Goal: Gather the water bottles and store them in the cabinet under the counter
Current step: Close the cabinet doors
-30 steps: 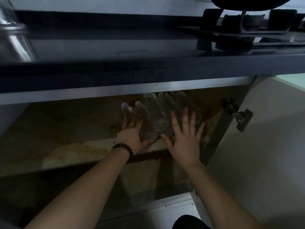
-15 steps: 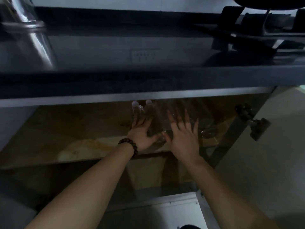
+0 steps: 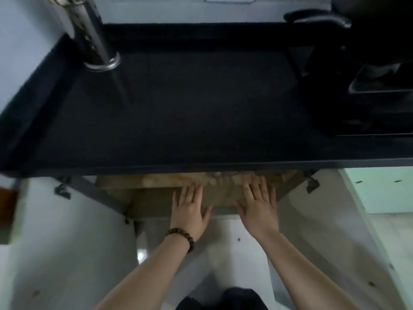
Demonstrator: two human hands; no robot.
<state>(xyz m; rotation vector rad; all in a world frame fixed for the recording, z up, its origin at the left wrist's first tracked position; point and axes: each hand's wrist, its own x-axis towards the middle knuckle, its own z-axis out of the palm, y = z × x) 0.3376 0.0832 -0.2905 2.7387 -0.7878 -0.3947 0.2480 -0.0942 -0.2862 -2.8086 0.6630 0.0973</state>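
Note:
Both my hands are stretched out flat in front of the open cabinet (image 3: 156,184) under the dark counter (image 3: 178,121). My left hand (image 3: 190,211), with a bead bracelet on its wrist, has straight spread fingers and holds nothing. My right hand (image 3: 259,209) is spread the same way, a little apart from it. The clear water bottles (image 3: 225,176) show only as a blurred strip on the cabinet's wooden shelf, just under the counter's front edge, beyond my fingertips. I cannot tell whether the fingers touch them.
Two white cabinet doors (image 3: 55,242) (image 3: 330,231) stand open on either side, hinges showing. On the counter a shiny metal vessel (image 3: 93,41) stands at the back left and a black stove with a pan (image 3: 368,63) at the right. Pale floor lies below.
My head has risen, so the view now looks down on the countertop and the bottles are almost hidden under its edge. My hands have drawn back from the bottles and moved apart.

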